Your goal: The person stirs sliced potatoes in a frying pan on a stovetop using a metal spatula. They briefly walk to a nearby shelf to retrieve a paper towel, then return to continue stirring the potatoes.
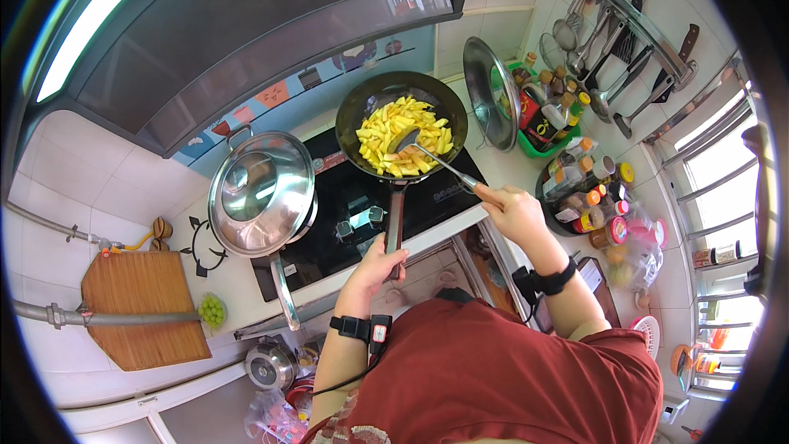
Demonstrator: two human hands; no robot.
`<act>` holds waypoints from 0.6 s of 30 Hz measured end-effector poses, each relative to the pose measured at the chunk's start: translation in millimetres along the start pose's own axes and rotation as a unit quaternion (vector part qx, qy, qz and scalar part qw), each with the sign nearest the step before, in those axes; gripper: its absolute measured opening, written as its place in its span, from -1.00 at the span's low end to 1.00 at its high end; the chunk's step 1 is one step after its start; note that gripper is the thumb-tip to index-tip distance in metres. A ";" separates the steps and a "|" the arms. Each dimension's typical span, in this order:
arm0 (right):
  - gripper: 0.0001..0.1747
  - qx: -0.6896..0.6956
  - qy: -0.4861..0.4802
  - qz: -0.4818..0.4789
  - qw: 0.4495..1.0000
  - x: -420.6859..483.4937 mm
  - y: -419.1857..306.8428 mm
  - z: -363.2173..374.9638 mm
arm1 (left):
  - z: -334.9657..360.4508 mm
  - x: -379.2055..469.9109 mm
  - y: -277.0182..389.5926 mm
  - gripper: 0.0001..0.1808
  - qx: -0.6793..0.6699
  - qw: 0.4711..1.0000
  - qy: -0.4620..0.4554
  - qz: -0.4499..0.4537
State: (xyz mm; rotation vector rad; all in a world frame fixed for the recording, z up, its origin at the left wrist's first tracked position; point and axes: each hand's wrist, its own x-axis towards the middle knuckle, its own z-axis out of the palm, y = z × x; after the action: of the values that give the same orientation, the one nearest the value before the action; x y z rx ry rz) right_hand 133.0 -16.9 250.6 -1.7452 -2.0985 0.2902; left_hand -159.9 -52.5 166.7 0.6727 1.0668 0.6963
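Observation:
A dark wok (348, 114) holds yellow cut strips of food (385, 123) and some paler, orange-tinged pieces. My left hand (374, 265) is closed around the wok's long brown handle. In my right hand (511, 209) is the wooden grip of a metal spatula (453, 169), whose blade rests among the strips. The wok stands over the right side of a black glass gas hob (327, 259). To its left, a steel pan with a domed steel and glass lid (265, 222) stands on the hob's left side.
A large lid (493, 98) stands upright right of the wok. Beyond it are a green basket of bottles (533, 148) and a dark tray of jars (548, 191). Green grapes (211, 311) and a wooden board (142, 283) lie at left. The range hood (265, 24) hangs above.

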 end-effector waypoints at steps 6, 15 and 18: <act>-0.62 0.030 -0.028 0.028 0.999 -5.5 -3.8 -10.0 | -0.1 -0.1 -1.9 -0.51 -0.009 1.000 -0.005 0.000; -0.62 0.049 -0.052 0.044 0.997 -21.5 4.4 -35.2 | -0.4 1.5 1.5 -0.49 -0.001 1.000 -0.005 -0.003; -0.64 0.059 -0.037 0.001 0.998 -20.1 3.9 -36.3 | 0.5 0.9 -3.5 -0.49 -0.004 1.000 -0.010 0.001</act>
State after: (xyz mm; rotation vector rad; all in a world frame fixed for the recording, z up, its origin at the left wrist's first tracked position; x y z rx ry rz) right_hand 154.9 -39.0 278.4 -1.6911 -2.0856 0.4751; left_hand -158.6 -53.9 163.7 0.6735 1.0451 0.6940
